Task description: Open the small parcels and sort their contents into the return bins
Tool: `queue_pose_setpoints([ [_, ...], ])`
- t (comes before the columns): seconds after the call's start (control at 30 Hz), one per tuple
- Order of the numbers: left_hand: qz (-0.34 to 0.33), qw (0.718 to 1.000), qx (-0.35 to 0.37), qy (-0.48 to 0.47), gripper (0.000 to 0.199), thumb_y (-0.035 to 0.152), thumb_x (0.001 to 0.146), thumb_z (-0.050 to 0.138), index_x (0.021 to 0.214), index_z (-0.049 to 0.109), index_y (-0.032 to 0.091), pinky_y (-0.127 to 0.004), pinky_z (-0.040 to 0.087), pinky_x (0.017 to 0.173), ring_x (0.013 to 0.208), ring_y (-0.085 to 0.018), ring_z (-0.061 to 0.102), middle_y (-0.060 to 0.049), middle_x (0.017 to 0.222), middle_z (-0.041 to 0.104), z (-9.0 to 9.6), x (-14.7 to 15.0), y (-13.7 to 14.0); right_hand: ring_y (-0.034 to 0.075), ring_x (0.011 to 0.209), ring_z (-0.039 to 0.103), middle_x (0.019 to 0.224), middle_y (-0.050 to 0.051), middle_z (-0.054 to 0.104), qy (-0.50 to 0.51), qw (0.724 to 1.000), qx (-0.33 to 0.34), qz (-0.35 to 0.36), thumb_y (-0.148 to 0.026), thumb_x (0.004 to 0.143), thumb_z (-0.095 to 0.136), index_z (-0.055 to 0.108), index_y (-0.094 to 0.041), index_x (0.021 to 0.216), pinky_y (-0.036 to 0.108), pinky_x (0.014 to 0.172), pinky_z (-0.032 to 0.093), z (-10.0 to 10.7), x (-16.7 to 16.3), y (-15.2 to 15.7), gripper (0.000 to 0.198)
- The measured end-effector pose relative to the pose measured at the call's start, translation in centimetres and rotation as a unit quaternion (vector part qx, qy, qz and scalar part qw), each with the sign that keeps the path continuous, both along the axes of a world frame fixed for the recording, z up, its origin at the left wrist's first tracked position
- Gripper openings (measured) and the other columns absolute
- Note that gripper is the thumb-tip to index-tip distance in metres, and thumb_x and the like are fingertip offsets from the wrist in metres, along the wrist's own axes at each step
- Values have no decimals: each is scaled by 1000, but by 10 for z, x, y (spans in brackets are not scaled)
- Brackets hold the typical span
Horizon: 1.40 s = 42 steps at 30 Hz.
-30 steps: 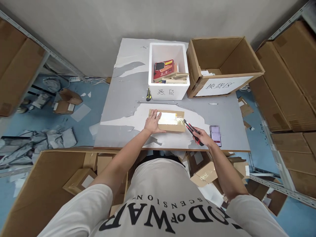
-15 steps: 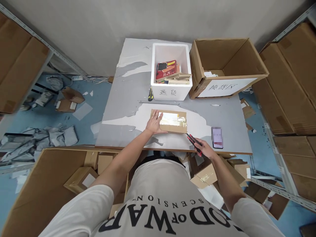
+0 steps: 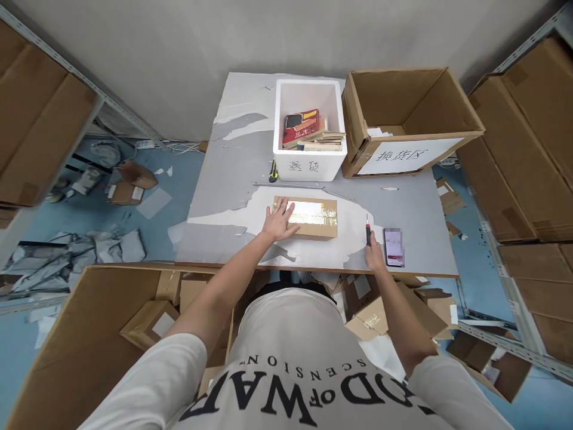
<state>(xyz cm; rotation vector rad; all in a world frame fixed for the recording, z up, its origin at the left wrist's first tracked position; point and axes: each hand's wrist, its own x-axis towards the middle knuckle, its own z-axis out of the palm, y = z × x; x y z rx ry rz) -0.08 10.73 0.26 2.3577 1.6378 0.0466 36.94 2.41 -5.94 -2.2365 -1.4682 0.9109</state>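
Flat on the left end of a small taped cardboard box (image 3: 316,232) rests my left hand (image 3: 276,224), fingers spread. The box lies closed on the table, with a white label and shiny clear tape on top. My right hand (image 3: 375,255) is near the table's front edge, wrapped around a red and black utility knife (image 3: 368,233). The knife's slim tip points away from me, and it is apart from the box. Just right of that hand lies a phone (image 3: 394,247) with its screen lit.
Behind the box stand a white foam box (image 3: 308,165) holding several books and an open carton (image 3: 412,156) with a handwritten label. A yellow and black cutter (image 3: 273,171) lies beside the foam box. Cartons fill the space below the table's front edge (image 3: 313,269).
My right hand has moved right, away from the box's near right corner toward the phone, and the knife has turned to point forward. My left hand stays on the box.
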Motion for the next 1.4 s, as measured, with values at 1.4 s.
queue_pose_setpoints([
  [1.4, -65, 995, 22, -78, 77, 54, 83, 50, 143, 36, 8, -47, 18, 117, 142, -30, 29, -18, 149, 38, -15, 14, -66, 31, 108, 56, 117, 26, 59, -314, 763, 166, 540, -8, 93, 17, 44, -3, 131, 41, 89, 42, 86, -157, 137, 47],
])
